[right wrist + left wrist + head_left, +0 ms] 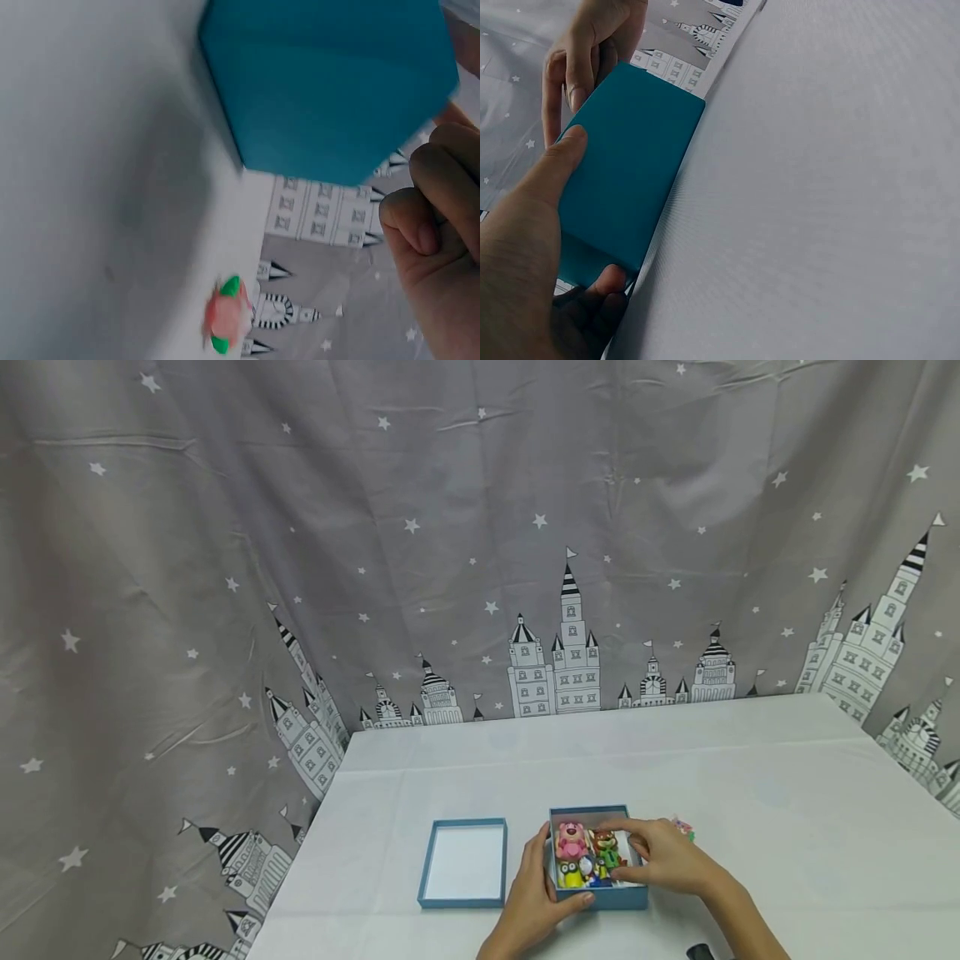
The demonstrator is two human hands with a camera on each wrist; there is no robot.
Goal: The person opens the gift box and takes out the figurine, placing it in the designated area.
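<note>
Head view: left hand [536,893] clasping the blue box [600,897], right hand [663,856] grip curled over its toys [588,856].

head view looks forward and down across the worktop [750,777] from well back. both wrist views sit close, low against the blue box [600,896] [630,180] [330,82], which all three views share.

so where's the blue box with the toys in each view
head: blue box low centre, between both hands.
left wrist: its teal side fills the left, thumb on it.
right wrist: upper right, blurred.
shared landmark: the castle-print curtain.
</note>
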